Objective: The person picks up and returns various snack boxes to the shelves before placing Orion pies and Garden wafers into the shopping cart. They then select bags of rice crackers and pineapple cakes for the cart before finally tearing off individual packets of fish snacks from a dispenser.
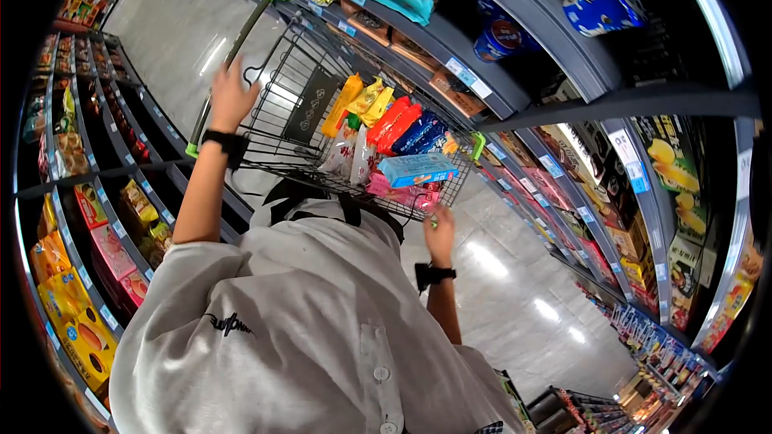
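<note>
A wire shopping cart [283,93] with green corner pieces stands crosswise before me. My left hand [234,93] is at its dark handlebar [244,33], fingers spread; whether the fingers touch the bar is unclear. My right hand [439,230] is at the cart's near right corner, beside the wire rim, its fingers partly bent. In the cart lie yellow snack bags [371,101], red bags [393,125], a dark blue bag [424,134], white-and-red bags [363,155], a light blue box [418,169] and a pink package [401,191]. The blue box rests partly over the pink package.
Tall shelves [422,33] of packaged snacks run close along the cart's far side and on the right. More shelves [96,193] with bags and boxes line the left. A grey tiled floor [512,265] stretches between them; further racks [579,413] stand at lower right.
</note>
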`<act>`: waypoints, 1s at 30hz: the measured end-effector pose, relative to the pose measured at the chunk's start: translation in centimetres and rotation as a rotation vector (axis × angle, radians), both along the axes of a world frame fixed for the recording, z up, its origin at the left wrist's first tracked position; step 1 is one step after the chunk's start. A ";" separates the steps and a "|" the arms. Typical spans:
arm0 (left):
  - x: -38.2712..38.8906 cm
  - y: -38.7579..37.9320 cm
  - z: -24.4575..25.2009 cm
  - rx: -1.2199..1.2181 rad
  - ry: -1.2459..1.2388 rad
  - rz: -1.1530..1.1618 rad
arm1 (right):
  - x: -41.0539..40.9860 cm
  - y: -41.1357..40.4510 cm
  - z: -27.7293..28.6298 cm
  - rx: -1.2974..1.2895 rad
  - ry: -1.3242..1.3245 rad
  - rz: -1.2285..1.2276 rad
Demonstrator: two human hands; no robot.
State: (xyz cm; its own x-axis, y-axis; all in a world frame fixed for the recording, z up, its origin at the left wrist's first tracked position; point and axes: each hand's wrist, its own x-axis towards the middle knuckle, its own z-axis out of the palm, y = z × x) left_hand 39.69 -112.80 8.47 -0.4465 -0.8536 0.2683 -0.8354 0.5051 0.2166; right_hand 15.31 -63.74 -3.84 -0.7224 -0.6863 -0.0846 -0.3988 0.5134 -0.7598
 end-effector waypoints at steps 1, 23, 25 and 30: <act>1.0 1.7 -0.9 0.123 -0.171 0.212 | 1.5 2.1 -2.8 -0.017 0.057 0.018; 15.1 -6.3 -9.1 0.130 -0.075 0.212 | 15.1 15.1 0.7 0.813 -0.376 -0.397; 14.5 -8.1 -8.8 0.140 -0.061 0.160 | 18.1 14.0 2.6 0.745 -0.501 -0.503; 12.2 -11.9 -9.5 0.240 -0.152 0.132 | 19.2 11.7 3.6 0.750 -0.766 -0.543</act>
